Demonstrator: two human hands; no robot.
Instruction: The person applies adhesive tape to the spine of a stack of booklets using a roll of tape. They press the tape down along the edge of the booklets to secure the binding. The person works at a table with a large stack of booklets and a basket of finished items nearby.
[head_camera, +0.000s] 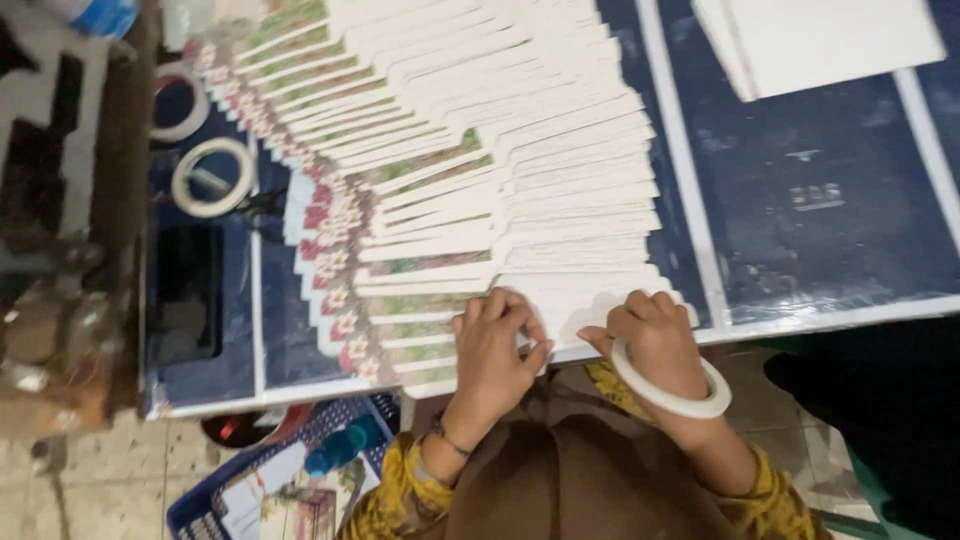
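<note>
A long fan of overlapping white card strips (480, 170) with floral printed edges lies across a dark blue table (820, 200). My left hand (495, 345) rests with bent fingers on the nearest strips at the table's front edge, fingertips pinching at a strip. My right hand (650, 335) presses on the white strips just to the right, fingers curled. A roll of white tape (672, 385) hangs around my right wrist like a bangle.
Two tape rolls (212, 177) lie at the table's left side. A stack of white sheets (820, 40) sits at the far right. A blue basket (270, 480) with papers and a bottle stands on the tiled floor below. Cluttered wooden furniture (60, 250) is left.
</note>
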